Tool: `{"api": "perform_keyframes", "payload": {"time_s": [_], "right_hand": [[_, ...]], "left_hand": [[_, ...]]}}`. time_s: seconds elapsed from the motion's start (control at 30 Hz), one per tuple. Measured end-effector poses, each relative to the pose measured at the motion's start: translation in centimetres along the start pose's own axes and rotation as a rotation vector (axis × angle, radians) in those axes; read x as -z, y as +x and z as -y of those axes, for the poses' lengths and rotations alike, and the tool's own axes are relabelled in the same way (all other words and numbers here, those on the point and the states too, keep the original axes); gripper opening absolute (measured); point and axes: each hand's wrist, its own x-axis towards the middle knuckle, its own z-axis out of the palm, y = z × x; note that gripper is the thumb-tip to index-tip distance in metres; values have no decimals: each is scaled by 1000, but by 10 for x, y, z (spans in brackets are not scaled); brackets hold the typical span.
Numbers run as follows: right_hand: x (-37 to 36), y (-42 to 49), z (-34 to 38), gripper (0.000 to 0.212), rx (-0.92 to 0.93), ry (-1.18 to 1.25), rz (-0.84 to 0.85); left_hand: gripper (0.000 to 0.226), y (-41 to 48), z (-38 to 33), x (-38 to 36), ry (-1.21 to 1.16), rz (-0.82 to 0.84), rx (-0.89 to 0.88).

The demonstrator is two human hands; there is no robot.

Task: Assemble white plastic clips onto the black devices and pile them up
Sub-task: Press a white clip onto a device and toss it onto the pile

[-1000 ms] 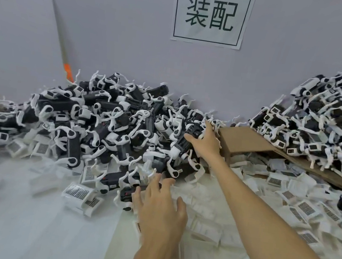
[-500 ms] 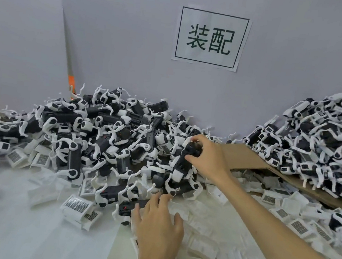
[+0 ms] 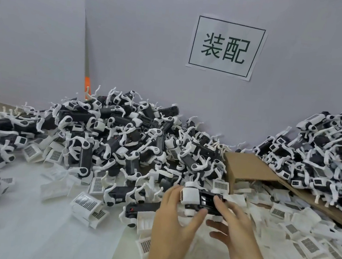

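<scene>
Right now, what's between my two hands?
In the head view, a black device with a white clip on its left end sits between the left hand and right hand; both hold it.

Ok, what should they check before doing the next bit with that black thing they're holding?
1. Grip: left hand and right hand both hold the black device: ok.
2. White clip sits on the device's left end: ok.
3. Clip snapped fully home: cannot tell.
4. Middle pile lies just ahead, ready to take the device: ok.
5. Loose clips lie on the table to the right for the next one: ok.
</scene>
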Motion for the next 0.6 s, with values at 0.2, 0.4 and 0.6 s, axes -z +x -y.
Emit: {"api": "perform_keyframes", "payload": {"time_s": [0.2, 0.4, 0.6], "right_hand": [[3, -2, 8, 21, 108, -170, 163], [4, 5, 39, 28, 385, -512, 128], [23, -1, 94, 11, 545, -728, 126]], "left_hand": [[34, 6, -4, 13, -231, -118, 112], [41, 6, -7, 12, -421, -223, 210], [43, 7, -4, 10, -460, -260, 226]]}}
